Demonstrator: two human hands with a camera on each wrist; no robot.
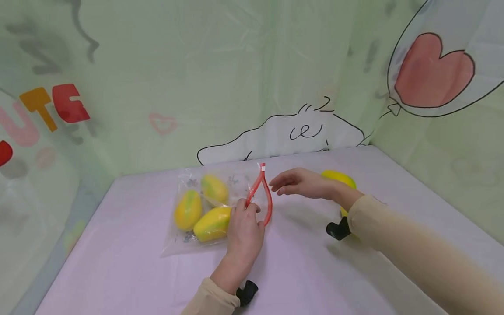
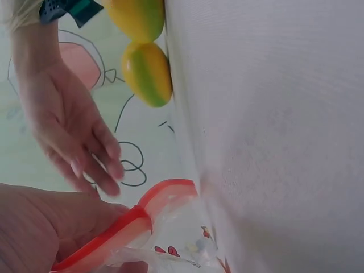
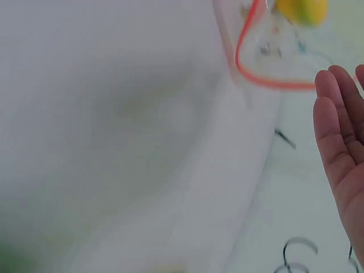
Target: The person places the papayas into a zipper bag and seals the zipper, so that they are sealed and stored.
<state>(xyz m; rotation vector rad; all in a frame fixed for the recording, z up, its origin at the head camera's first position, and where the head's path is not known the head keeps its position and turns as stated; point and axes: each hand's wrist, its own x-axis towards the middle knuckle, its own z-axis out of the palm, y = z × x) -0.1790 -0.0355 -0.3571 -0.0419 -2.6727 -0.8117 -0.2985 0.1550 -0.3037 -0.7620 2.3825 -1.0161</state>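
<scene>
A clear zip bag [image 1: 244, 177] with a red zip edge [image 1: 270, 203] lies on the table with three yellow-green mangoes [image 1: 212, 224] in it. Its mouth gapes to the right, the two red strips spread apart. My left hand [image 1: 246, 227] pinches the near strip of the mouth; in the left wrist view the thumb side of this hand [image 2: 51, 227] lies along the red edge. Just right of the mouth, my right hand [image 1: 301, 183] hovers with relaxed fingers and holds nothing. The right wrist view shows its fingers [image 3: 335, 131] extended.
Behind my right forearm are more yellow-green mangoes [image 1: 339, 176], partly hidden by it; the left wrist view shows two mangoes [image 2: 147, 74] touching. Black wrist devices [image 1: 247, 293] sit at both wrists. A printed pale green curtain [image 1: 189, 87] borders the lilac tabletop [image 1: 118, 262].
</scene>
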